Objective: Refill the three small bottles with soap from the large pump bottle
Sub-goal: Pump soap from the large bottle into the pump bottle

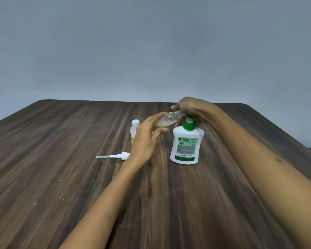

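A dark, wood-grain tabletop (pixel 61 159) fills the lower part of the view, its far edge running straight below a plain grey-blue wall (pixel 151 42). The 2 far corners are rounded, and the right edge slants down towards the near right. Pale specks dot the near left of the surface. Broad bare wood lies open on the left and in the near middle; everything stands gathered right of centre, well back from every edge.

The large pump bottle (pixel 186 146), white with a green collar and label, stands upright. The right hand (pixel 190 106) is curled over its pump head from above, fingers closed around the top. The left hand (pixel 147 137) grips a clear small bottle (pixel 167 119), tilted nearly flat with its open threaded neck up against the pump's nozzle; pale yellowish, foamy soap sits in its lower side.

Just behind the left hand a second small bottle (pixel 134 130), whitish and uncapped, stands upright with yellow liquid at its bottom. A white spray pump (pixel 113 156) with its long dip tube lies flat on the wood just left of the left wrist.
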